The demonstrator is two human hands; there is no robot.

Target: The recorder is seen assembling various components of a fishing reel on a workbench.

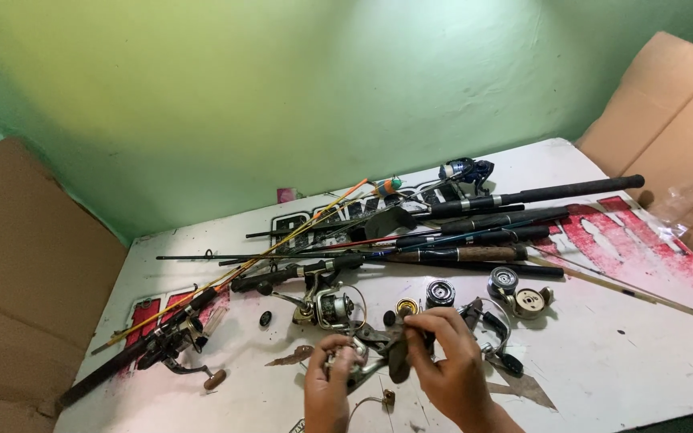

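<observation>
Your left hand point(329, 377) is clamped round the spinning reel point(360, 355) at the desk's near edge, right hand point(443, 353) pinching its dark handle (rigid metal, probably greasy, so grip the body).

1. This looks like a makeshift fishing-tackle repair bench, a home workshop rather than a shop.
2. The worktop is a white printed signboard with red and black lettering point(643, 337), laid flat as a table.
3. Across it lies a heap of slim black and cork-handled fishing rods point(475, 228), with loose silver spinning reels point(332, 307) and round metal reel spools point(440, 293) scattered about.
4. Behind it, a bare green painted wall point(282, 96); flattened brown cardboard sheets point(26, 265) lean at both sides.
</observation>
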